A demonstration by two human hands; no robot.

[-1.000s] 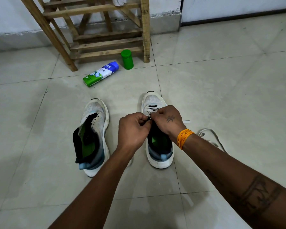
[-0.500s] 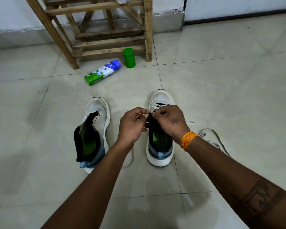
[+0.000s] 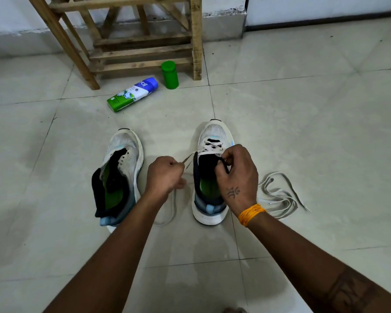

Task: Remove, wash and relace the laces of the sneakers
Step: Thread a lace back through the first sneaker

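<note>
Two white sneakers stand on the tiled floor. The right sneaker (image 3: 215,132) has a white lace (image 3: 212,146) crossed through its front eyelets only. My left hand (image 3: 165,175) pinches one end of that lace, drawn out taut to the left of the shoe. My right hand (image 3: 237,177) grips the black tongue and right collar of the same shoe. The left sneaker (image 3: 124,154) has no lace and leans open, with its green insole showing. A second loose lace (image 3: 278,195) lies bunched on the floor right of my right wrist.
A wooden rack (image 3: 145,41) stands against the wall ahead. In front of it lie a green and blue bottle (image 3: 133,93) on its side and an upright green container (image 3: 169,74). The floor shows damp patches.
My left hand has moved left away from the shoe, drawing the lace end out through an eyelet. My right hand stays on the tongue of the right sneaker.
</note>
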